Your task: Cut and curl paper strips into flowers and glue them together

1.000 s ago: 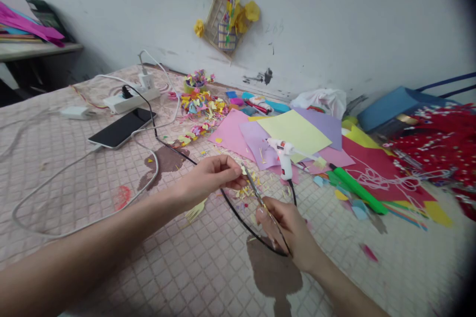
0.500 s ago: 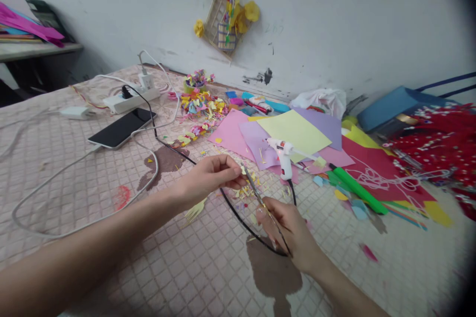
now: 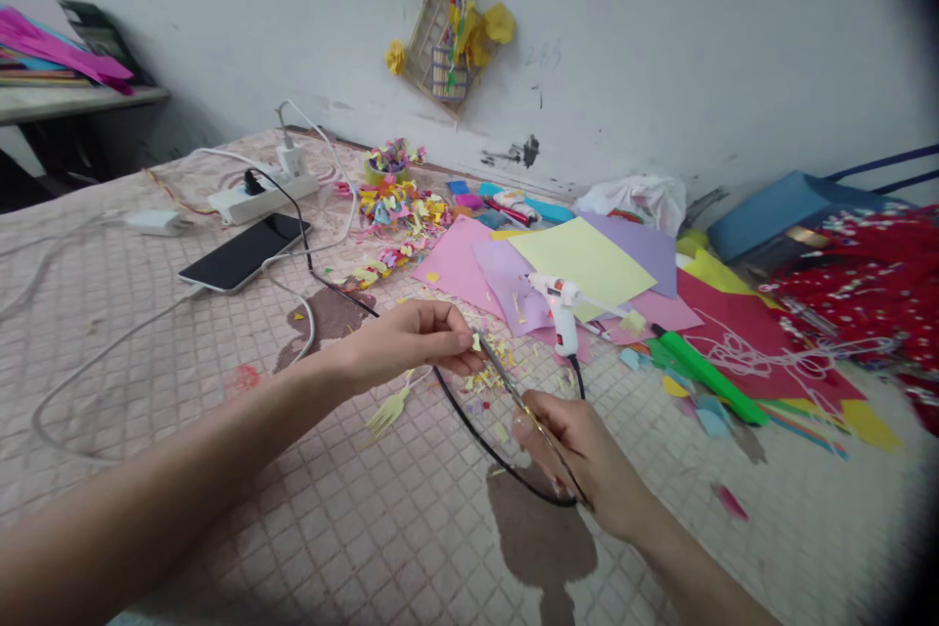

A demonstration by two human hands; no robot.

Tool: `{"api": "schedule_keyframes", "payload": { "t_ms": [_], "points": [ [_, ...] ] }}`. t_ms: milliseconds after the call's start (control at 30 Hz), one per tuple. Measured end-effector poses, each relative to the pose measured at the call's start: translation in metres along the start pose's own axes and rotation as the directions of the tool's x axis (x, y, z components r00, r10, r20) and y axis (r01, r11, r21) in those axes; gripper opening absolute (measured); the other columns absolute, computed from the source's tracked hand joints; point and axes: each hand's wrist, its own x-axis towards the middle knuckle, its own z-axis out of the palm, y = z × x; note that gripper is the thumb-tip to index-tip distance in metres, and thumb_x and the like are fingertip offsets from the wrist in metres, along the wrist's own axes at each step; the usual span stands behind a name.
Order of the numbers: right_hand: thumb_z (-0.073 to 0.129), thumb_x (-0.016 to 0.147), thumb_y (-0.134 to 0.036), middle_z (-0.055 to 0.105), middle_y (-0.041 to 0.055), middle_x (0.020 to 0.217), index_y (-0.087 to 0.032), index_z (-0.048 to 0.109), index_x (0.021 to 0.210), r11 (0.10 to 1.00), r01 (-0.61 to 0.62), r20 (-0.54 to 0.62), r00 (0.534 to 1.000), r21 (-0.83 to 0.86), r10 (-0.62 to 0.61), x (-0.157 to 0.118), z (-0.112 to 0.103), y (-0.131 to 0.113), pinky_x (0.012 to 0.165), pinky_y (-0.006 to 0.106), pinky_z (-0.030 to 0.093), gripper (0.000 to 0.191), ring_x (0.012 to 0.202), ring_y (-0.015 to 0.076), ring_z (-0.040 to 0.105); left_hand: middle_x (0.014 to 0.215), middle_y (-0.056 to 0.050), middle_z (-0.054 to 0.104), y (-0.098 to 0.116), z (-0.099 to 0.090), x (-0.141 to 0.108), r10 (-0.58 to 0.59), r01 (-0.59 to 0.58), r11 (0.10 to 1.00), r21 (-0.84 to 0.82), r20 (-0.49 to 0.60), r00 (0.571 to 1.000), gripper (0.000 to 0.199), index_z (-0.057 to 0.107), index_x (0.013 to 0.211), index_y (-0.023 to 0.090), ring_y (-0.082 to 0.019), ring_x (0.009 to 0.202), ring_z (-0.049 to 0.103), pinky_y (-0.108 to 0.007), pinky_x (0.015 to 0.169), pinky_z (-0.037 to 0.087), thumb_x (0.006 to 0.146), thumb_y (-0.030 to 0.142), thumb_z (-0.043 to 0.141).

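Observation:
In the head view, my left hand [image 3: 418, 344] pinches a tiny piece of pale yellow paper [image 3: 476, 342] between thumb and fingers. My right hand [image 3: 576, 455] is closed around a pair of scissors [image 3: 506, 381], whose blades point up and left. The blade tips reach the paper piece at my left fingertips; whether they touch it is too small to tell. Small yellow paper scraps [image 3: 499, 367] are scattered on the table under the blades. A fringed pale yellow paper strip [image 3: 388, 411] lies below my left wrist.
A white glue gun [image 3: 563, 318] rests by coloured paper sheets [image 3: 587, 254], its black cord [image 3: 476, 435] looping under my hands. Behind are a pile of paper cutouts [image 3: 403, 205], a phone [image 3: 245, 252] and a power strip [image 3: 260, 199]. A green marker-like stick [image 3: 708, 377] lies at right.
Both hands stay nearly in place, the scissors still at the pinched paper. My right hand has shifted slightly right and down. The whole view has moved a little.

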Motion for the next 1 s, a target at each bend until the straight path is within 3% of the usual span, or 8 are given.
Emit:
{"api": "schedule_keyframes", "payload": {
  "t_ms": [367,500,667,1000],
  "points": [
    [0.042,0.087,-0.056,0.029,-0.0062,0.051,-0.02,0.033,0.057,0.997,0.054,0.074,0.996,-0.063,-0.05,-0.002,-0.009,0.003,0.045,0.024,0.019,0.047,0.048,0.0085,0.028,0.077,-0.006,0.073,0.008,-0.007,-0.002,-0.076,0.076,0.997,0.0,0.119,0.99,0.017,0.059,0.074,0.012,-0.013,0.072,0.069,-0.023,0.068,0.053,0.073,0.024,0.072],
    [0.039,0.085,-0.062,0.034,-0.0068,0.047,-0.02,0.037,0.06,0.994,-0.025,0.169,0.986,0.103,0.007,-0.002,-0.01,0.002,0.042,0.023,0.019,0.048,0.043,0.008,0.029,0.078,-0.006,0.073,0.007,-0.008,-0.003,-0.089,0.092,0.996,-0.016,0.139,0.986,0.016,0.06,0.074,0.012,-0.013,0.072,0.069,-0.021,0.068,0.053,0.073,0.022,0.072],
    [0.041,0.084,-0.062,0.038,-0.0066,0.048,-0.019,0.043,0.068,0.969,-0.046,0.26,0.966,0.244,-0.02,-0.003,-0.011,-0.006,0.042,0.022,0.022,0.046,0.043,0.0074,0.031,0.078,-0.006,0.073,0.004,-0.008,-0.002,-0.082,0.089,0.995,-0.038,0.163,0.983,0.014,0.059,0.075,0.012,-0.012,0.074,0.069,-0.02,0.068,0.053,0.074,0.02,0.071],
    [0.047,0.082,-0.06,0.032,-0.0089,0.044,-0.018,0.045,0.067,0.967,-0.089,0.152,0.987,0.24,0.053,-0.001,-0.006,0.006,0.038,0.019,0.021,0.045,0.039,0.0058,0.028,0.075,-0.006,0.072,-0.005,-0.001,0.001,-0.033,0.037,0.996,-0.085,0.048,0.998,0.017,0.056,0.075,0.011,-0.011,0.07,0.068,-0.021,0.068,0.052,0.075,0.021,0.07]
  ]
}}
